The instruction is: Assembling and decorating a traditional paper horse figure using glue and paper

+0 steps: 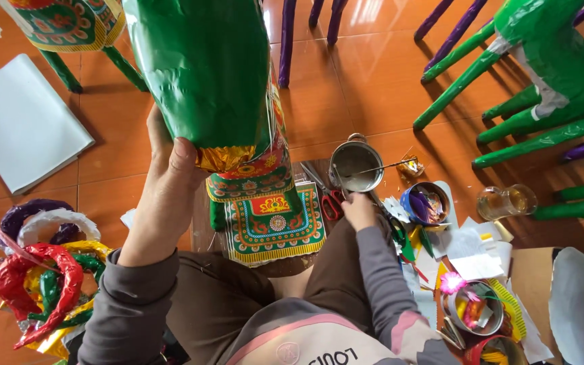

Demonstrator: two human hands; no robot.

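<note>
Head view: my left hand grips the lower end of the big green foil-wrapped paper figure, thumb pressed on the green foil just above its gold foil trim, other fingers wrapped behind and hidden. Figure stands tilted over the floor, its body above and ahead of that hand. My right hand is down on the floor by my knee, fingers curled; can't tell if it pinches anything. It sits just below the metal pot, touching or right beside the red-handled scissors. Stack of patterned green-red paper sheets lies on the floor between my hands, under the figure's end. Bowl of coloured scraps is right of the right hand, glass cup further right.
</note>
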